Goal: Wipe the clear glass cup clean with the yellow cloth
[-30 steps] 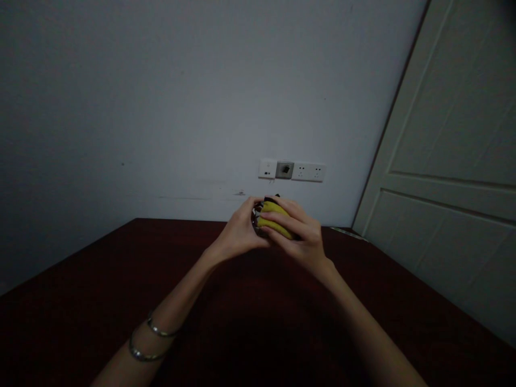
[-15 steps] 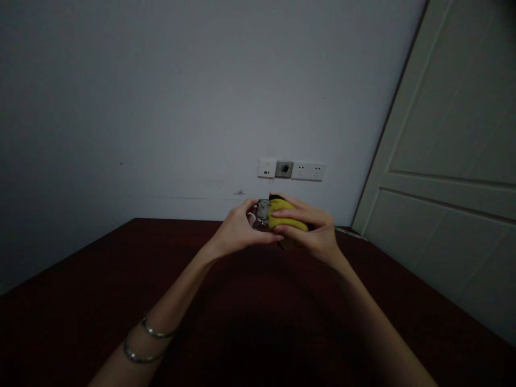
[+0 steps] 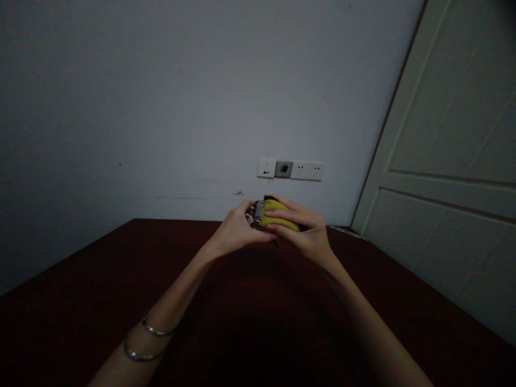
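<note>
Above the far part of a dark red table (image 3: 121,279), my two hands meet around a small object. My left hand (image 3: 234,234) is closed on a small clear glass item (image 3: 258,214), which is mostly hidden by the fingers. My right hand (image 3: 306,234) is closed on a yellow cloth (image 3: 278,215) and presses it against the glass. Two silver bangles (image 3: 147,344) sit on my left forearm.
A pale wall stands behind the table with a row of white wall sockets (image 3: 290,170). A cream panelled door (image 3: 447,161) fills the right side. A thin flat object (image 3: 346,232) lies at the table's far right edge.
My right hand with the yellow cloth has shifted right and then back left over the glass item. The left hand has stayed almost in place.
</note>
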`<state>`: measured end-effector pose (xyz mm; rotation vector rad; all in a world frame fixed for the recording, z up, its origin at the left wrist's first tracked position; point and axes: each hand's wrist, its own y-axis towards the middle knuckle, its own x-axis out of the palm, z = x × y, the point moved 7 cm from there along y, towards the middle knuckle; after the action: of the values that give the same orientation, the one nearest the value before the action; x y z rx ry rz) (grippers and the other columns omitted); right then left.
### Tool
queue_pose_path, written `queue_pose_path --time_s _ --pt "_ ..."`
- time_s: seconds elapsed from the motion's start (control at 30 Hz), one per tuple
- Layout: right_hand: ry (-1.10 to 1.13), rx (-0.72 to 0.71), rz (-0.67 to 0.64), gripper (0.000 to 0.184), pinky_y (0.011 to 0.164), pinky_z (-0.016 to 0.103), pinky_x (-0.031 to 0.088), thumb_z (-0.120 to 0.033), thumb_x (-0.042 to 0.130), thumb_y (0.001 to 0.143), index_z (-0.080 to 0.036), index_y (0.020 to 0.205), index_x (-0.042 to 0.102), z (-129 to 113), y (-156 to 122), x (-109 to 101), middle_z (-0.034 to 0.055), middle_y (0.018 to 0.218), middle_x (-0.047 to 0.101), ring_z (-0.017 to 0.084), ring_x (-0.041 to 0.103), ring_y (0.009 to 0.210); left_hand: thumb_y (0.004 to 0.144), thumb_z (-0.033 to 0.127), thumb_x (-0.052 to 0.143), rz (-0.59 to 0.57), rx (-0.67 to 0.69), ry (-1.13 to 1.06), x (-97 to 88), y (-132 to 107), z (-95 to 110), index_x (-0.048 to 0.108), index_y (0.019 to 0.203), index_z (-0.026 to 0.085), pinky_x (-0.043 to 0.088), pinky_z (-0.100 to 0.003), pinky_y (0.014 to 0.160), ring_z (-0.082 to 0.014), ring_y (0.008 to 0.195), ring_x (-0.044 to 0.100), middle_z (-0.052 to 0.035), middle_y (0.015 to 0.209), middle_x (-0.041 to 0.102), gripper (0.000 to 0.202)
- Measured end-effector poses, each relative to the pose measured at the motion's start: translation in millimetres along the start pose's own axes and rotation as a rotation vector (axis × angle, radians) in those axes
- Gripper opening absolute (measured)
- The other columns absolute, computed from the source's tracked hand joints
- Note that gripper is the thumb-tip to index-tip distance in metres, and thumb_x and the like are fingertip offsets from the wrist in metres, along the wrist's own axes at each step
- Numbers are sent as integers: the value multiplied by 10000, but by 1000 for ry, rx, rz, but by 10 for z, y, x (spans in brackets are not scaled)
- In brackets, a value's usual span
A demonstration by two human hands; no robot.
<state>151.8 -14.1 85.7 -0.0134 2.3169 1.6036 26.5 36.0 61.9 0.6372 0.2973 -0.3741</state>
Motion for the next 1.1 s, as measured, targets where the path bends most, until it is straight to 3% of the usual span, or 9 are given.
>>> queue_pose_path --time_s 0.2,0.27,0.5,0.57,0.8,1.0,1.1 --pt "48 171 209 197 951 419 496 -245 710 729 -316 911 731 213 -25 -104 -4 1017 724 216 645 1032 532 438 804 26 12 169 -6 -22 59 509 1092 132 495 -338 745 -219 871 608 -86 1003 636 702" --pt "19 144 175 202 960 420 487 -244 705 736 -309 925 729 178 -22 -71 2 1023 723 218 631 1058 542 442 797 34 29 194 -8 -17 44 515 1080 139 496 -335 739 -218 868 611 -81 1001 640 680" --pt "-170 -162 -152 223 966 443 460 -216 684 764 -272 977 717 -147 -1 136 57 1191 647 221 589 1104 574 305 774 50 103 263 -13 -3 -3 515 1104 159 496 -327 736 -213 881 622 -80 1034 649 608" --pt "-178 -145 -143 222 950 440 472 -225 681 768 -275 981 714 -127 4 126 55 1176 655 221 591 1101 583 306 765 51 98 279 -6 -8 5 517 1110 165 495 -325 721 -210 866 624 -75 1022 652 599" --pt "-195 7 101 202 953 434 478 -219 663 777 -271 964 717 11 -14 21 43 1063 707 216 622 1064 549 383 780 72 79 340 -4 -19 45 541 1075 170 484 -348 739 -216 857 614 -69 1004 648 616" --pt "-226 -143 -125 232 933 433 485 -239 660 779 -299 999 702 -137 -4 185 28 1172 656 218 593 1094 620 314 713 53 71 398 -14 2 60 546 1058 171 484 -349 722 -229 848 616 -76 985 648 490" --pt "-206 -55 -73 226 949 454 471 -257 664 776 -319 989 704 -87 5 152 19 1167 658 224 592 1096 614 319 722 55 68 376 -6 -1 59 550 1062 177 485 -345 711 -227 835 619 -71 984 649 500"
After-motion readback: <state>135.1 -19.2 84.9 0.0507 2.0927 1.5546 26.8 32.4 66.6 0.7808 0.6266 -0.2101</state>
